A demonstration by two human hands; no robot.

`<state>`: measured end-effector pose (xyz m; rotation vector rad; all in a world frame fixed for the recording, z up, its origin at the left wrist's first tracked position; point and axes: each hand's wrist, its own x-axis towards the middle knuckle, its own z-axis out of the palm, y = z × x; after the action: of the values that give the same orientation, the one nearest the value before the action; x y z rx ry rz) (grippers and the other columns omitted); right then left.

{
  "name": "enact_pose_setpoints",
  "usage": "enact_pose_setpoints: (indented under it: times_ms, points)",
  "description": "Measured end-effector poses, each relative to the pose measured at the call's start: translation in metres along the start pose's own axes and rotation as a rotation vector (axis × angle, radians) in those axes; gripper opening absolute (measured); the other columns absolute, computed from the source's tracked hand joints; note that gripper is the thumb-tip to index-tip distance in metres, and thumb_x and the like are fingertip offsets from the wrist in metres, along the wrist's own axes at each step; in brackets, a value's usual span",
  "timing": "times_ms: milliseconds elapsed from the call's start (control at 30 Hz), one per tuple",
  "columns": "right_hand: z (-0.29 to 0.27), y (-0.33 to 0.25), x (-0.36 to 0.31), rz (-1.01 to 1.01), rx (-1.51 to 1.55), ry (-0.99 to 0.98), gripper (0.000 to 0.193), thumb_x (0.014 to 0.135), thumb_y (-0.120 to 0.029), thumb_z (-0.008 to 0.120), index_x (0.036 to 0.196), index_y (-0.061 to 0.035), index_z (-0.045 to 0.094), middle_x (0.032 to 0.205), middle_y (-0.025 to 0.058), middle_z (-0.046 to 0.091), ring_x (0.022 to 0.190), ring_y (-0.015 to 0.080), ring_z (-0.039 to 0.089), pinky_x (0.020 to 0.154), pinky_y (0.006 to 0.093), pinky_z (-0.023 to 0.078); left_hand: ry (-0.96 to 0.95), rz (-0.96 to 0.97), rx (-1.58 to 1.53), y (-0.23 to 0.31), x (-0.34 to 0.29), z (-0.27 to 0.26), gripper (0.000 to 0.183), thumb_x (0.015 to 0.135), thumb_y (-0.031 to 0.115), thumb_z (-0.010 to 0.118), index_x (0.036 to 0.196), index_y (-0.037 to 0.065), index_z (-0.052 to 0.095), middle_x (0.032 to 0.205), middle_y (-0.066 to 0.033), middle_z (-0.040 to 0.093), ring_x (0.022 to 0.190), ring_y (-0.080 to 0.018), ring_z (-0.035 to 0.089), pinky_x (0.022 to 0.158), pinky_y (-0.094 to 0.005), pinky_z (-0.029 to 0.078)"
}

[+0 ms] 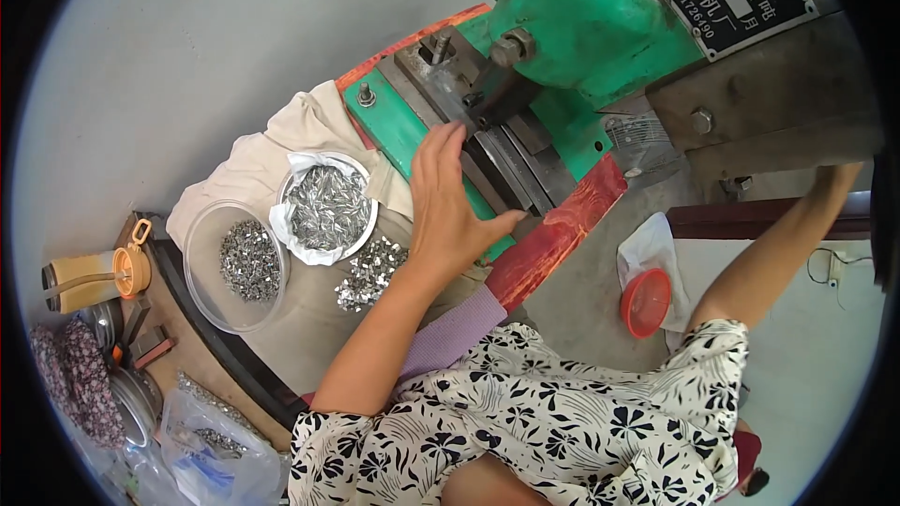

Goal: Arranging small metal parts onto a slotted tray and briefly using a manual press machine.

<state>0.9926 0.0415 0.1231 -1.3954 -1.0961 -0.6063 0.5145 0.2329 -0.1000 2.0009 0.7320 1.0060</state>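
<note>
My left hand is beside the die of a green press, thumb spread away from the fingers. Its fingertips reach the near side of the dark steel die block, and I see nothing held in it. Above the die hangs a dark punch. My right arm stretches up along the machine's right side; only the edge of my right hand shows, its fingers hidden behind the press. Left of my left forearm lie a pile of small shiny metal pieces and a white bowl of slim metal pieces.
A clear round tub holds small grey metal parts. Cream cloth lies under the containers. A yellow-orange bottle and plastic bags are at the far left. Low on the right is a red basket by a white cloth.
</note>
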Motion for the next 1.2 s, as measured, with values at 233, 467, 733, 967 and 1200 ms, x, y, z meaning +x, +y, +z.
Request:
enact_pose_setpoints:
  times_ms: [233, 467, 733, 967, 1200]
  points:
    - [-0.004, -0.012, 0.042, 0.057, -0.013, 0.017, 0.047, 0.100, -0.037, 0.056, 0.124, 0.0028, 0.054, 0.115, 0.0119, 0.062, 0.099, 0.0219, 0.062, 0.086, 0.0356, 0.052, 0.033, -0.047, 0.111, -0.002, 0.015, 0.006, 0.097, 0.052, 0.023, 0.089, 0.134, -0.001, 0.042, 0.140, -0.0175, 0.042, 0.137, -0.0386, 0.035, 0.112, -0.0493, 0.029]
    - [0.004, -0.014, 0.046, 0.064, -0.002, 0.049, 0.045, 0.099, -0.034, 0.057, 0.124, 0.0037, 0.054, 0.115, 0.0123, 0.063, 0.099, 0.0218, 0.062, 0.086, 0.0352, 0.052, 0.141, 0.022, 0.189, -0.025, 0.045, 0.008, 0.094, 0.053, 0.022, 0.088, 0.132, -0.003, 0.044, 0.137, -0.0162, 0.044, 0.134, -0.0374, 0.037, 0.111, -0.0484, 0.030]
    - [0.058, -0.006, -0.062, 0.025, -0.023, 0.180, 0.044, 0.097, -0.030, 0.059, 0.124, 0.0047, 0.055, 0.114, 0.0126, 0.063, 0.098, 0.0217, 0.062, 0.086, 0.0347, 0.052, 0.148, 0.064, 0.160, -0.027, 0.046, 0.008, 0.095, 0.053, 0.020, 0.089, 0.132, -0.003, 0.043, 0.136, -0.0164, 0.044, 0.133, -0.0374, 0.037, 0.112, -0.0474, 0.030]
    - [0.048, 0.001, -0.051, 0.008, -0.013, 0.171, 0.043, 0.096, -0.027, 0.060, 0.123, 0.0056, 0.055, 0.114, 0.0130, 0.063, 0.098, 0.0216, 0.062, 0.086, 0.0343, 0.052, 0.139, 0.049, 0.177, -0.026, 0.047, 0.009, 0.095, 0.052, 0.021, 0.089, 0.131, -0.005, 0.043, 0.135, -0.0172, 0.043, 0.133, -0.0376, 0.037, 0.112, -0.0469, 0.030]
    - [0.012, -0.032, 0.054, 0.020, -0.015, 0.065, 0.042, 0.095, -0.023, 0.062, 0.123, 0.0064, 0.055, 0.114, 0.0133, 0.063, 0.098, 0.0216, 0.062, 0.086, 0.0339, 0.052, 0.123, 0.007, 0.155, -0.012, 0.036, 0.006, 0.093, 0.051, 0.022, 0.086, 0.129, -0.004, 0.043, 0.134, -0.0177, 0.043, 0.132, -0.0384, 0.037, 0.112, -0.0490, 0.028]
